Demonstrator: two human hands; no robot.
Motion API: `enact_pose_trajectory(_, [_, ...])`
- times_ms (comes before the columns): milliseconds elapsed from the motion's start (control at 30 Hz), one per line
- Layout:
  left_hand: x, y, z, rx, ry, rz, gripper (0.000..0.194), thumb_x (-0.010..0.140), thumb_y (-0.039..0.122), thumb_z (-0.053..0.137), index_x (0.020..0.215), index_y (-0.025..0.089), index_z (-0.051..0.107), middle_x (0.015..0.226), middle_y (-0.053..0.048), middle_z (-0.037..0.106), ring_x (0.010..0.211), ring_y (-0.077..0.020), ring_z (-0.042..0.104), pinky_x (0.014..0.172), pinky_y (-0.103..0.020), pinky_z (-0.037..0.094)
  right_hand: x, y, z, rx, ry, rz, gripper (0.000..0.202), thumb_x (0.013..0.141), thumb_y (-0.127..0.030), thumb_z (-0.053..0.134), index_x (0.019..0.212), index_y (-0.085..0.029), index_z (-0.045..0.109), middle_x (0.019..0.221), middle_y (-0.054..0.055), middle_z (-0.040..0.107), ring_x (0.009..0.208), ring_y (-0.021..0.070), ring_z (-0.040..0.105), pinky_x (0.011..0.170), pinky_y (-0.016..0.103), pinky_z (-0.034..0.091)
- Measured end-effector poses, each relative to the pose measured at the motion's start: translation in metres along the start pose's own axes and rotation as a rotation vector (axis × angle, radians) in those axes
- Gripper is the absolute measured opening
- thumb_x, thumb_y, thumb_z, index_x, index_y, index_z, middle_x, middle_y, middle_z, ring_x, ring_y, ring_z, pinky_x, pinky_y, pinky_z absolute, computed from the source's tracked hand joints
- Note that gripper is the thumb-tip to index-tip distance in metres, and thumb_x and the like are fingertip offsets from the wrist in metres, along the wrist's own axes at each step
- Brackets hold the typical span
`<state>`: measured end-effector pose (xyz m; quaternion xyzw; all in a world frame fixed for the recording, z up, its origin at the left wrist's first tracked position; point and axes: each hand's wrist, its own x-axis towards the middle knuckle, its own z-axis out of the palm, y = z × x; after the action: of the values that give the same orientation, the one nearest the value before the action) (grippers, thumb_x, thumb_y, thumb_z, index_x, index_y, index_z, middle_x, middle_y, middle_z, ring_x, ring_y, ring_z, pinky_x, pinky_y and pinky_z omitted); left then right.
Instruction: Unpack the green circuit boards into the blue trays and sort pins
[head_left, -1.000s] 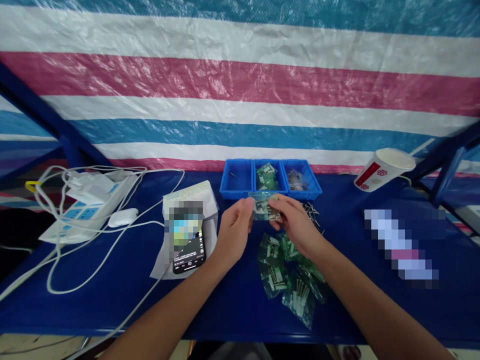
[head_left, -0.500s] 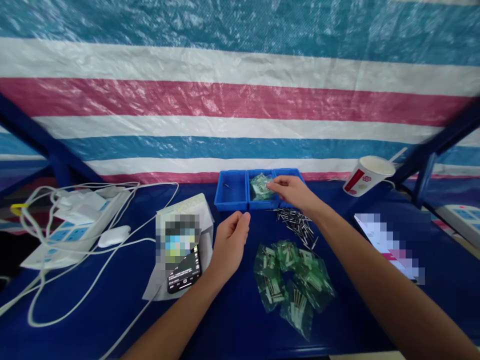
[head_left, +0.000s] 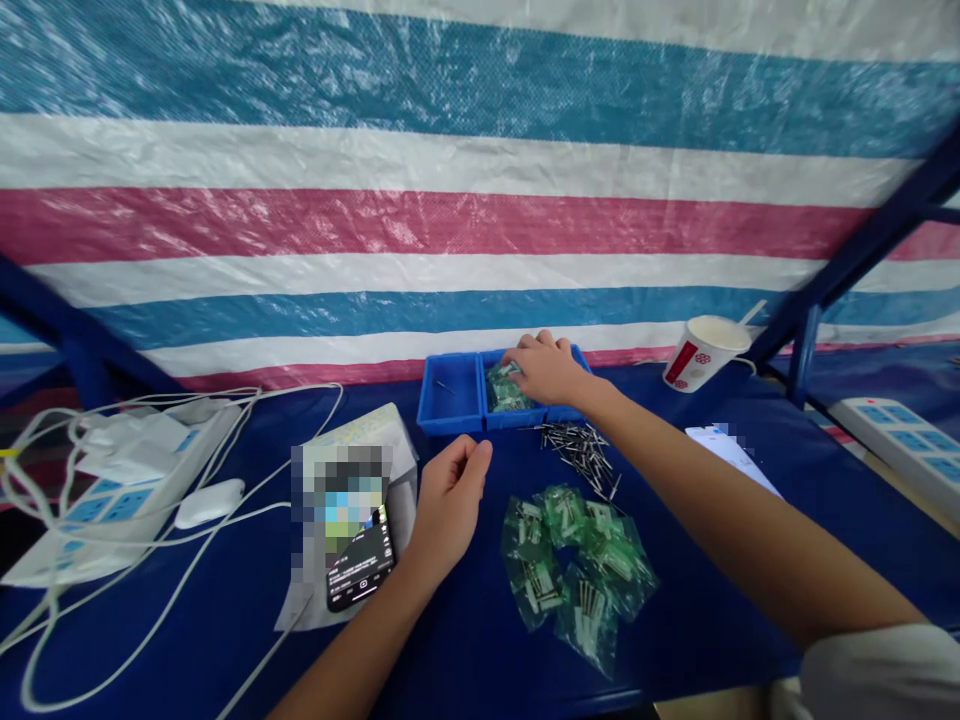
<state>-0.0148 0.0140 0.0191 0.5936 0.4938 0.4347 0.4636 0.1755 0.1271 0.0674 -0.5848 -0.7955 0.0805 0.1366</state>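
My right hand (head_left: pixel 551 368) reaches over the middle compartment of a blue divided tray (head_left: pixel 451 425), its fingers pinched at a small green plastic bag among the heap of green bags (head_left: pixel 504 393) in it. My left hand (head_left: pixel 454 490) hovers in front of the tray, closed, with thumb against curled fingers; what it holds, if anything, is hidden. To its right lie several filled green plastic bags (head_left: pixel 589 608), with pale and metal pin-like pieces inside. A loose pile of dark and silver metal pins (head_left: pixel 581 455) is behind them, near my right forearm.
A phone (head_left: pixel 361 570) lies on papers at left, beside a white case (head_left: pixel 210 503), tangled white cables and a power strip (head_left: pixel 97 545). At right are a paper cup (head_left: pixel 697 355), a bright-screened phone (head_left: pixel 731 455) and another power strip (head_left: pixel 900 435). A striped tarp hangs behind.
My right hand has moved deeper over the middle compartment, with its knuckles raised. My left hand stays closed in nearly the same place. The camera view has shifted slightly.
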Motion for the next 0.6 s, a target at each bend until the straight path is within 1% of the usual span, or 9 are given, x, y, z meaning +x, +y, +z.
enact_pose_trajectory(33, [0.000,0.001,0.000,0.004,-0.002,0.004,0.042,0.096,0.045,0.051,0.063,0.020,0.039,0.056,0.006,0.040,0.054,-0.0108,0.038,0.056,-0.026,0.032,-0.005,-0.005,0.002,-0.023,-0.001,-0.025,0.028,0.090,-0.024,0.057,0.111,-0.020,0.075,0.125,0.018,0.064,0.120,0.0420,0.047,0.094,0.059,0.034])
enact_pose_trajectory(100, [-0.001,0.002,0.000,0.009,-0.006,0.015,0.042,0.096,0.045,0.051,0.064,0.020,0.039,0.056,0.006,0.040,0.054,-0.0111,0.038,0.056,-0.026,0.031,-0.017,-0.014,0.005,-0.085,-0.043,-0.106,0.029,0.096,-0.033,0.051,0.106,-0.023,0.076,0.121,0.014,0.067,0.115,0.0390,0.051,0.093,0.057,0.034])
enact_pose_trajectory(200, [-0.004,0.007,0.001,0.041,-0.010,0.035,0.042,0.095,0.045,0.050,0.063,0.021,0.038,0.055,0.006,0.039,0.054,-0.0115,0.038,0.056,-0.026,0.030,-0.034,-0.020,0.012,-0.183,-0.072,-0.169,0.039,0.101,-0.040,0.044,0.096,-0.021,0.078,0.112,0.013,0.071,0.107,0.0341,0.057,0.096,0.057,0.032])
enact_pose_trajectory(267, [-0.005,0.009,0.002,0.067,-0.011,0.043,0.042,0.095,0.044,0.050,0.063,0.021,0.037,0.055,0.006,0.038,0.054,-0.0116,0.037,0.056,-0.026,0.029,-0.042,-0.020,0.016,-0.197,-0.045,-0.161,0.044,0.102,-0.045,0.043,0.094,-0.019,0.077,0.108,0.013,0.072,0.103,0.0328,0.059,0.099,0.060,0.027])
enact_pose_trajectory(333, [-0.006,0.009,0.003,0.083,-0.008,0.048,0.042,0.095,0.044,0.050,0.063,0.021,0.037,0.055,0.006,0.039,0.054,-0.0116,0.037,0.056,-0.026,0.029,-0.050,-0.019,0.017,-0.196,0.011,-0.171,0.046,0.102,-0.048,0.043,0.092,-0.018,0.077,0.104,0.013,0.073,0.104,0.0336,0.059,0.102,0.062,0.023])
enact_pose_trajectory(433, [-0.006,0.010,0.004,0.115,-0.006,0.058,0.041,0.094,0.043,0.050,0.063,0.021,0.037,0.055,0.006,0.038,0.054,-0.0117,0.038,0.056,-0.026,0.029,-0.061,-0.016,0.016,-0.139,0.173,-0.205,0.040,0.102,-0.046,0.046,0.093,-0.019,0.075,0.106,0.011,0.073,0.114,0.0338,0.055,0.104,0.058,0.021])
enact_pose_trajectory(500, [-0.006,0.010,0.004,0.174,-0.029,0.076,0.038,0.094,0.042,0.050,0.064,0.021,0.040,0.055,0.006,0.038,0.054,-0.0119,0.038,0.056,-0.026,0.030,-0.070,-0.014,0.014,-0.046,0.243,-0.191,0.037,0.102,-0.042,0.047,0.089,-0.019,0.072,0.100,0.009,0.072,0.107,0.0294,0.057,0.097,0.049,0.029])
enact_pose_trajectory(533, [-0.006,0.011,0.004,0.223,-0.052,0.094,0.035,0.094,0.040,0.050,0.065,0.020,0.043,0.056,0.006,0.040,0.055,-0.0122,0.040,0.057,-0.026,0.031,-0.076,-0.014,0.013,0.017,0.232,-0.182,0.037,0.102,-0.040,0.047,0.084,-0.019,0.070,0.093,0.008,0.072,0.096,0.0261,0.059,0.090,0.044,0.033])
enact_pose_trajectory(600, [-0.007,0.012,0.003,0.356,-0.125,0.145,0.024,0.093,0.033,0.053,0.072,0.020,0.050,0.063,0.005,0.049,0.060,-0.0137,0.047,0.060,-0.027,0.034,-0.086,-0.013,0.014,0.149,0.142,-0.188,0.036,0.100,-0.037,0.048,0.075,-0.018,0.066,0.076,0.006,0.068,0.076,0.0204,0.057,0.074,0.036,0.035])
